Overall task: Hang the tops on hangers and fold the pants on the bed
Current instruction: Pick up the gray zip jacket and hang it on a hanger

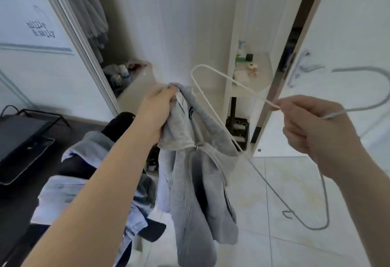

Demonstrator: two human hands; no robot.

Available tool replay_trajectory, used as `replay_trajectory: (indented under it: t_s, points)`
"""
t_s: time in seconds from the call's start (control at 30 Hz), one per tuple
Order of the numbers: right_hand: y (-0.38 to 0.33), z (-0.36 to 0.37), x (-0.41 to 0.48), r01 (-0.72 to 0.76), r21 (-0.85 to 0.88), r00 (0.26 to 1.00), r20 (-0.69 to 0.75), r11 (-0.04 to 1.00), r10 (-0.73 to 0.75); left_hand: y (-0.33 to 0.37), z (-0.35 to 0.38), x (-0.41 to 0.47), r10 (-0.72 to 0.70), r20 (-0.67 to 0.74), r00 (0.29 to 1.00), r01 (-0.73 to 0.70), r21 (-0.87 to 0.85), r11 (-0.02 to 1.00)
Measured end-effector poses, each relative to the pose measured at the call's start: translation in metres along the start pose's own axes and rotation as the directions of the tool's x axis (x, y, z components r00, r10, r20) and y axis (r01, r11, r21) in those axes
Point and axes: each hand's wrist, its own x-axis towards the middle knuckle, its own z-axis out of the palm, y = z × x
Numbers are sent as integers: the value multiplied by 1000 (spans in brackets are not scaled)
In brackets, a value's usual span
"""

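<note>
My left hand grips a grey zip-up hoodie by its collar, and the garment hangs down in the middle of the view. My right hand pinches a white wire hanger near its neck. The hanger's hook curves off to the right, one shoulder reaches up and left beside the hoodie's collar, and the other drops to the lower right. A heap of clothes, light blue denim and dark pieces, lies below my left forearm.
An open wardrobe with hanging grey garments stands at the upper left. A white door with a metal handle is open on the right. Small items sit on a shelf unit behind. The floor is pale tile. A black rack stands at left.
</note>
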Motion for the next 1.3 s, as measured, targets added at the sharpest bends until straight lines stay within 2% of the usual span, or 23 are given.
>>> replay_trajectory:
  t_s: [0.1, 0.2, 0.3, 0.4, 0.5, 0.6, 0.7, 0.87, 0.97, 1.07, 1.2, 1.3]
  points:
    - [40, -14, -47, -131, -48, 991, 15, 990, 132, -43, 2, -20, -12, -8, 1000, 12, 73, 997]
    - [64, -23, -86, -260, -92, 965, 10, 961, 262, -71, 8, -35, 46, -1, 999, -44, 203, 978]
    - [73, -22, -107, -334, -172, 940, 12, 927, 341, -87, 13, -48, 92, 92, 992, -116, 317, 941]
    - [75, -14, -114, -352, -213, 929, 40, 912, 368, -92, 19, -60, 137, 222, 965, -225, 443, 868]
    - [77, -9, -113, -350, -239, 925, 63, 906, 374, -90, 21, -63, 206, 293, 934, -332, 495, 803]
    - [82, -5, -109, -323, -319, 923, 105, 891, 371, -84, 23, -66, 233, 359, 904, -391, 470, 792]
    - [91, 11, -103, -285, -359, 924, 144, 889, 355, -74, 36, -82, 178, 484, 857, -411, 432, 803]
    - [102, 27, -97, -262, -151, 956, 93, 953, 277, -62, 52, -96, 65, 599, 798, -396, 440, 806]
    - [106, 20, -99, -193, -104, 978, 64, 976, 200, -60, 53, -104, 1, 651, 759, -430, 501, 751]
    - [120, 28, -101, -200, -66, 977, 61, 978, 204, -62, 63, -116, -7, 634, 773, -425, 527, 736]
    - [128, 36, -100, -211, 50, 973, 103, 976, 205, -65, 70, -122, -93, 614, 784, -354, 564, 746]
    - [138, 36, -104, -241, 23, 966, 106, 970, 237, -67, 78, -127, -109, 628, 771, -350, 560, 751]
